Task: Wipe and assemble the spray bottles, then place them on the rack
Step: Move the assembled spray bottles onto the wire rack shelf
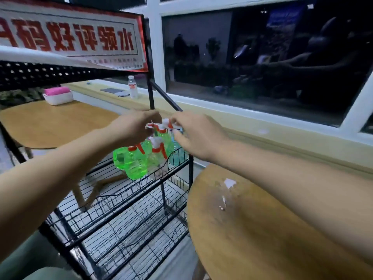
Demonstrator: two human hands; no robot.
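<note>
Head view: both bare arms stretch forward, forearms converging over the top shelf of a black wire rack. At that shelf's far right corner stand at least 3 translucent green plastic spray bottles with white-and-red trigger heads, and a pale blue bottle just beside them against the rack's end rail. Left hand, back up, has its fingers curled round a white trigger head on the rearmost green bottle, grasping it. Right hand, also back up, has thumb and fingers bent toward the same cluster of heads; blur hides whether it grips anything, so that cannot be told. Right forearm passes above a round wooden table bearing white scraps. Behind the rack are another wooden table, a white basket with pink cloth on it, and a clear water bottle on the sill
</note>
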